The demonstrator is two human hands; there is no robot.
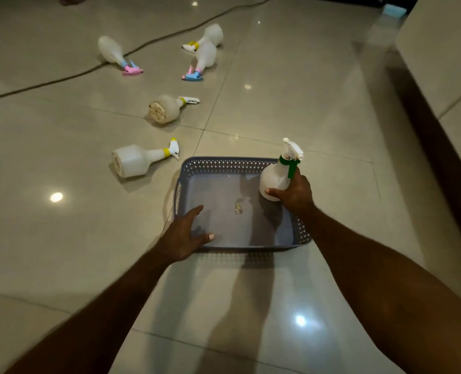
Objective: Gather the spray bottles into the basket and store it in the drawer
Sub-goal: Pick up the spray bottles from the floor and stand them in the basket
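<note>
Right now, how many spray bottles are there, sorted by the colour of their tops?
Yellow and white tops: 3
Pink and blue tops: 2
Green and white top: 1, held over the basket by the right hand
Total: 6

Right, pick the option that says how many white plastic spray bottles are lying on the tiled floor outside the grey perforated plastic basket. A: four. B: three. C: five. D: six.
C: five white plastic spray bottles lie on the tiled floor, for example and, while a sixth, the green-triggered spray bottle, is held upright by the right hand over the grey perforated plastic basket.
</note>
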